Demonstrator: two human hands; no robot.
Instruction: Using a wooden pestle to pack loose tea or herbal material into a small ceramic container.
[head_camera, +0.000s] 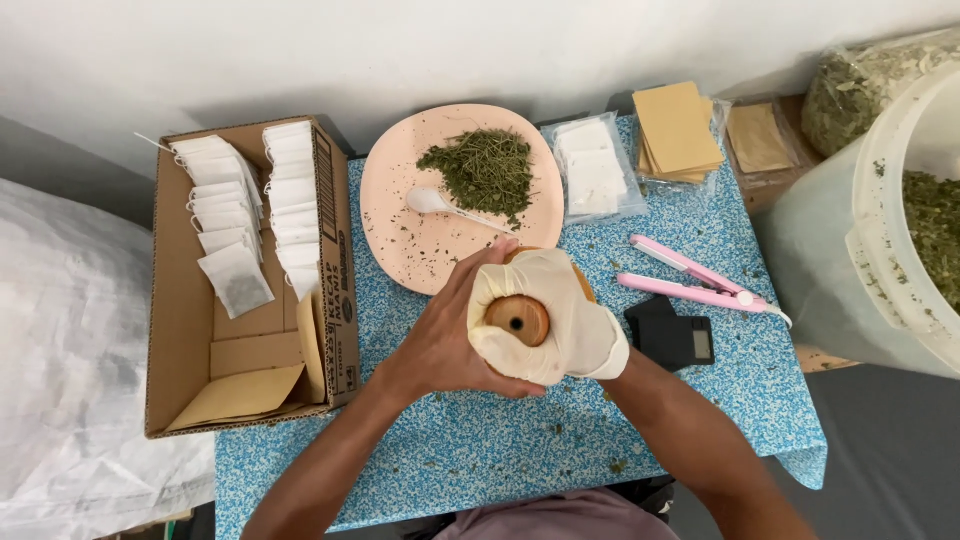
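Cupping wooden funnel (518, 319) with cloth filter (580, 335): we judge it light, cloth soft; left hand (445, 345) grip wraps side, right hand (608, 362) grip hidden, cannot tell.

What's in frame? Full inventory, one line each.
Cardboard box: one, brown, left edge of table.
Filled white tea bags: two rows, inside box.
Round pink plate: one, table centre back.
Dried green herb pile: one, on plate.
White plastic spoon: one, on plate.
Clear bag of white sachets: one, right of plate.
Tan envelope stack: one, back right.
Pink flat sealing iron: one, right.
Small black scale: one, right.
Translucent herb bucket: one, far right.
Wooden tool wrapped in cream cloth: one, held.
Left hand: grips cloth.
Right hand: mostly hidden under cloth.
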